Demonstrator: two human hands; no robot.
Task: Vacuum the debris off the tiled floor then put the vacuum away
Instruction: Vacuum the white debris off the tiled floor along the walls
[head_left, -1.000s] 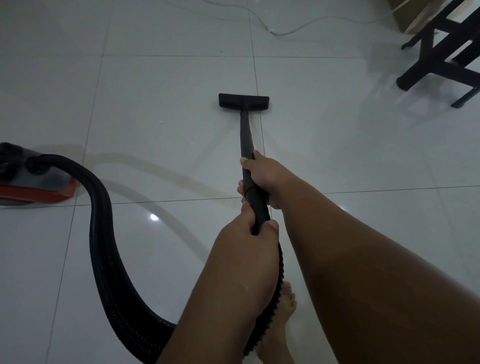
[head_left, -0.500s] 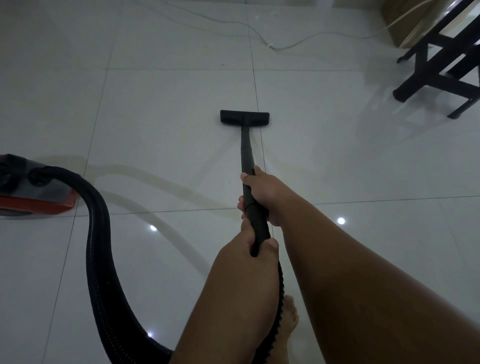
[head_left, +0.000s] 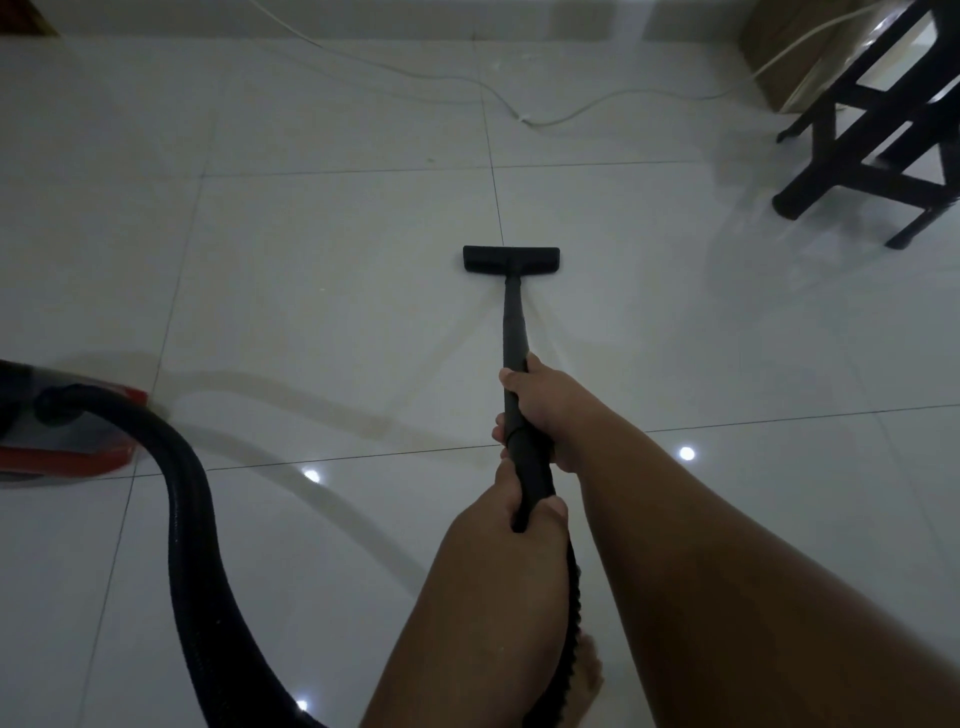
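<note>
Two hands, right hand (head_left: 545, 402) ahead of left hand (head_left: 511, 525), are each gripping one black vacuum wand (head_left: 515, 332) fully clenched.

The vacuum has a red and dark body (head_left: 57, 441) lying low on the tiled floor (head_left: 322, 291) at the left edge, only partly in view. A thick black ribbed hose (head_left: 192, 530) leaves it, arches up, then sweeps down to the bottom edge and comes back up as a ribbed stretch beside the forearm to the wand. The slim black wand (head_left: 514, 332) runs straight forward, sloping down to a flat rectangular black floor head (head_left: 511, 259) that rests crosswise on the glossy pale tiles, just beside a grout line
</note>
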